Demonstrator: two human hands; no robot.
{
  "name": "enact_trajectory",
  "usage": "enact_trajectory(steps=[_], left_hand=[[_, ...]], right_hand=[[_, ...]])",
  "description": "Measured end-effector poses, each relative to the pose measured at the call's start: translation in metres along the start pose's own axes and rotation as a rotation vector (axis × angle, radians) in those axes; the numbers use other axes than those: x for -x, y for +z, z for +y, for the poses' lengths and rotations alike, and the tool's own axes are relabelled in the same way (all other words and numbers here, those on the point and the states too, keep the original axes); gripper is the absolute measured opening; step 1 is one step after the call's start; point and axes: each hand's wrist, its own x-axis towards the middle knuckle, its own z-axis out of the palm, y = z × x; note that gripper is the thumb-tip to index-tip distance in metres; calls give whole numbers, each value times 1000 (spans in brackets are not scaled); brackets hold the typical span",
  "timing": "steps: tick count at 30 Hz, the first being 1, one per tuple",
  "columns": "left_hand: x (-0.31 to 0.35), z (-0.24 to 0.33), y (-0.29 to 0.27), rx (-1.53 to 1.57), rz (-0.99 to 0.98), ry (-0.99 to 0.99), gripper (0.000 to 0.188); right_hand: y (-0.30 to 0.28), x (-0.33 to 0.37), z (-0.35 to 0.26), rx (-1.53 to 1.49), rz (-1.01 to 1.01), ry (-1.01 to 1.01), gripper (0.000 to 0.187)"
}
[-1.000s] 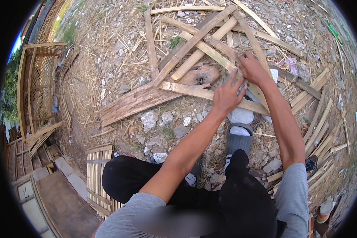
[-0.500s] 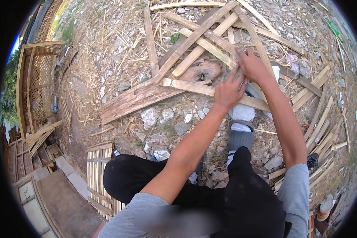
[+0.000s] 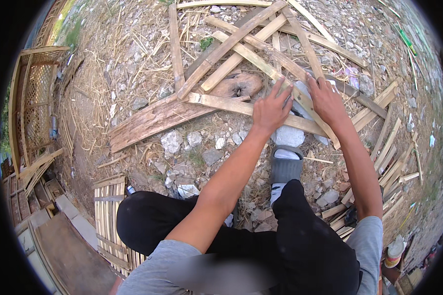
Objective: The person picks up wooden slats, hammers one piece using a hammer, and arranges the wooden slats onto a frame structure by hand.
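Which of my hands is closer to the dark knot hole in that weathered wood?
Left. Your left hand is to the right of the knot hole and slightly nearer your body; your right hand is farther right, beyond the left one.

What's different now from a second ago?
The right hand moved right and down in the picture, away from the left hand. A slat by it slid right too. Any letting go isn't clear. The left hand, plank and shoe stayed about put.
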Motion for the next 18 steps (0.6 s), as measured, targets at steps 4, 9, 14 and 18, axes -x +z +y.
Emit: enact_trajectory(steps=[4, 9, 14, 18], left_hand=[[-4, 6, -3, -24, -65, -38, 31], [2, -1, -12, -51, -34, -22, 30], [4, 6, -5, 19, -58, -44, 31], [8, 2, -6, -43, -97, -67, 34]], right_hand=[[-3, 31, 39, 106, 17, 51, 46], [-18, 95, 45, -171, -93, 132, 53], [-11, 135, 70, -189, -136, 216, 56], [-18, 199, 94, -95, -26, 252, 56]])
